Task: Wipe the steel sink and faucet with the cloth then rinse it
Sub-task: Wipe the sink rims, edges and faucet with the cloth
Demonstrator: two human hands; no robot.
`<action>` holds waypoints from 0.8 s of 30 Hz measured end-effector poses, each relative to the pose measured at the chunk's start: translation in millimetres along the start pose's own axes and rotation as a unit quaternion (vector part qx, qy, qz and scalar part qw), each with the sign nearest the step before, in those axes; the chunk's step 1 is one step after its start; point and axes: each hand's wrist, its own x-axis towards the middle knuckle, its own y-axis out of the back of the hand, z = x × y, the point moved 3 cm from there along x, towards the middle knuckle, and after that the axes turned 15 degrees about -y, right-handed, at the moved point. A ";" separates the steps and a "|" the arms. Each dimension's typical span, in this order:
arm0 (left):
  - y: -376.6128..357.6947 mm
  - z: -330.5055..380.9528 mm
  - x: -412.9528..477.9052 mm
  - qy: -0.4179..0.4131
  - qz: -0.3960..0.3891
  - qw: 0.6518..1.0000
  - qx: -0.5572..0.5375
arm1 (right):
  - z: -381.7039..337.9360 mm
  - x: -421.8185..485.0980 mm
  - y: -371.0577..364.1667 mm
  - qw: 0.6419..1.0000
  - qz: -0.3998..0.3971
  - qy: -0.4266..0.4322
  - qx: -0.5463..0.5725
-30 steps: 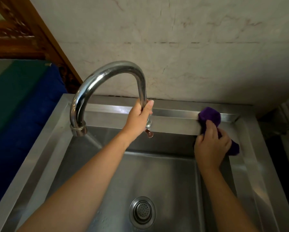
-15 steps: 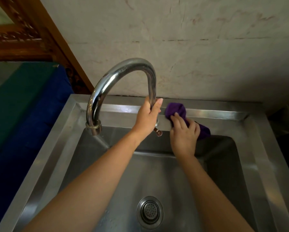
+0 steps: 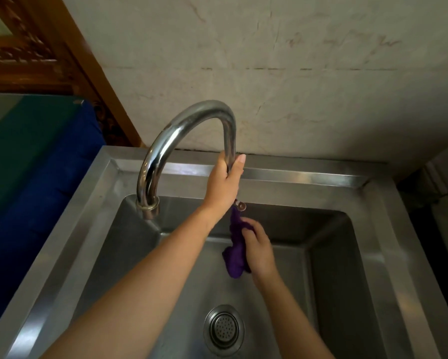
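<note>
Two-handed work at the steel sink (image 3: 321, 177): the left hand (image 3: 224, 185) curls around the faucet (image 3: 181, 125) stem. Just below the faucet, the right hand (image 3: 260, 251) grips the purple cloth (image 3: 235, 255), hanging vertically.

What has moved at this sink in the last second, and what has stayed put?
The right hand, gripping the crumpled purple cloth, slid left along the back ledge of the steel sink, then dropped down into the basin. The left hand kept its hold on the upright part of the curved chrome faucet.
</note>
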 end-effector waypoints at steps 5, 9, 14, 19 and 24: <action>30.1 -20.6 -17.4 -0.034 -0.072 0.997 0.007 | 7.0 -20.2 -2.7 0.939 -0.148 -0.135 0.281; 61.7 -50.1 -70.9 0.032 0.028 0.997 -0.058 | 8.3 -27.3 -10.2 0.903 -0.225 -0.184 0.317; 60.3 -101.0 -160.9 0.359 0.014 0.915 -0.181 | 17.5 -29.1 -33.6 0.925 -0.171 -0.173 0.293; 63.8 -118.6 -185.2 0.394 0.091 0.851 -0.335 | 29.9 -31.3 -32.4 0.996 -0.045 -0.050 0.064; 87.7 -137.4 -184.6 0.351 0.083 0.902 -0.237 | 46.2 -26.5 -20.7 0.997 -0.038 -0.051 -0.036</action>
